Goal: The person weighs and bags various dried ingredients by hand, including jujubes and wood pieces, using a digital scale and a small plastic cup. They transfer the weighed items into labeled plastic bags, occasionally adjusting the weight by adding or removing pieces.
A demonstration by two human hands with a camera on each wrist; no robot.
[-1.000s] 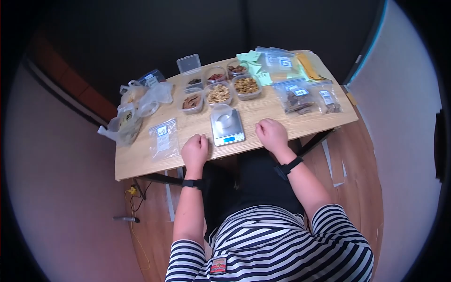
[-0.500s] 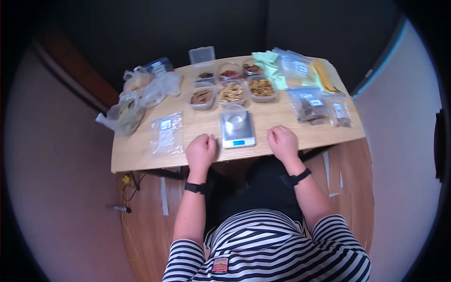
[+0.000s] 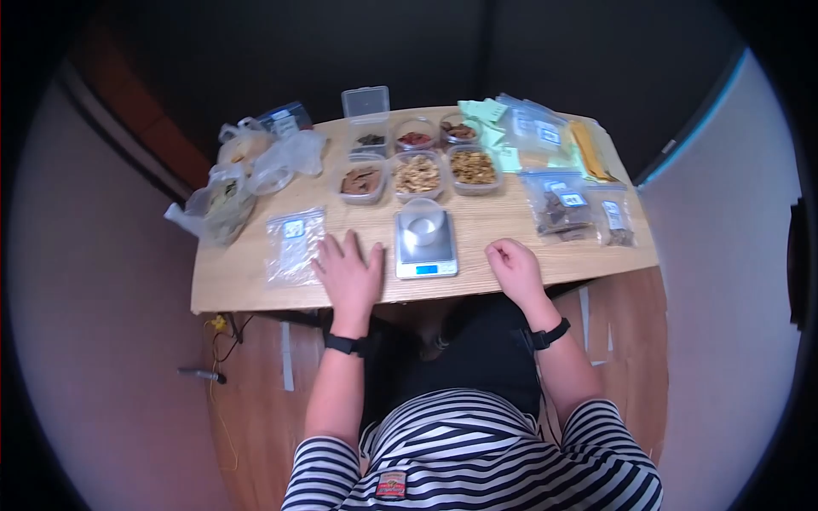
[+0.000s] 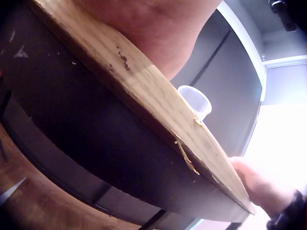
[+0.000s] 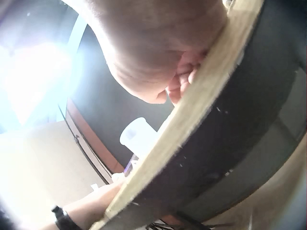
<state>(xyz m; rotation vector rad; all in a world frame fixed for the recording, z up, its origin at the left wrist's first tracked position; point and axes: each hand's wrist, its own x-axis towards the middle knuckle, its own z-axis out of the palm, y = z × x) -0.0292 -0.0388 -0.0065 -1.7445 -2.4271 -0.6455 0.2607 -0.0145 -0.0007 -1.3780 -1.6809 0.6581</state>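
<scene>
My left hand [image 3: 349, 274] lies on the table with its fingers spread, the fingertips at the right edge of a clear zip bag [image 3: 294, 247] with a white label. My right hand [image 3: 515, 267] rests near the front edge with its fingers loosely curled and nothing in it; in the right wrist view the curled fingers [image 5: 180, 86] show under the palm. Between the hands stands a silver digital scale [image 3: 426, 255] with a lit blue display. A translucent plastic cup [image 3: 420, 224] sits on its plate, and its side shows in both wrist views.
Behind the scale, several clear tubs hold brown bark-like pieces [image 3: 361, 180], pale slices [image 3: 417, 175] and other dried goods. Plastic bags [image 3: 228, 204] lie at left. Zip bags of dark pieces [image 3: 564, 213], green paper slips [image 3: 482, 111] and a yellow packet [image 3: 588, 152] are at right.
My left hand has opened from a curled fist and spread its fingers, reaching slightly left toward the zip bag. The right hand keeps its place beside the scale. The head view has shifted.
</scene>
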